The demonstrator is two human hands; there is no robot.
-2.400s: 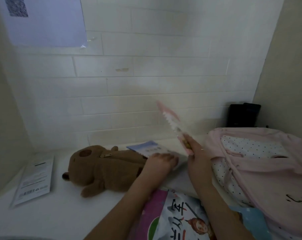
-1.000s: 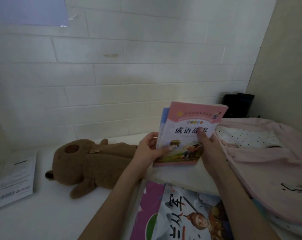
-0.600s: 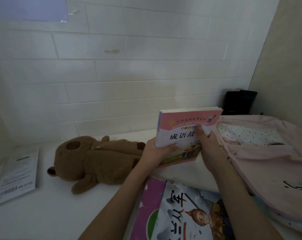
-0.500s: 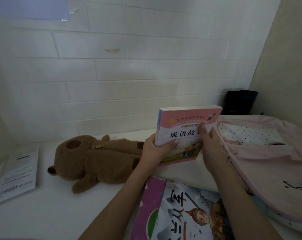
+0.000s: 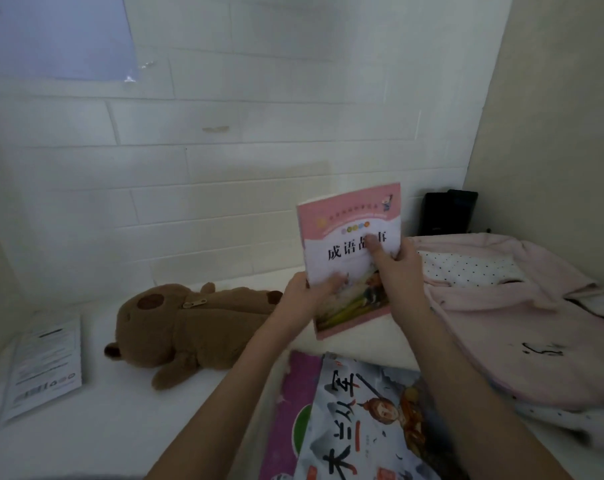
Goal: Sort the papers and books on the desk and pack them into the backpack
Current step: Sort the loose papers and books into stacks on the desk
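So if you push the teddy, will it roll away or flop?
Probably flop. The teddy looks soft and plush and lies on its side on the desk, so it would likely slide or squash rather than roll. It probably feels light for its size.

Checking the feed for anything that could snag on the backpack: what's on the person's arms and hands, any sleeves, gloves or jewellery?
Both forearms are bare as far as the frame shows: no sleeves, gloves or watch. The left hand and right hand are ungloved. Any ring is too blurred to confirm.
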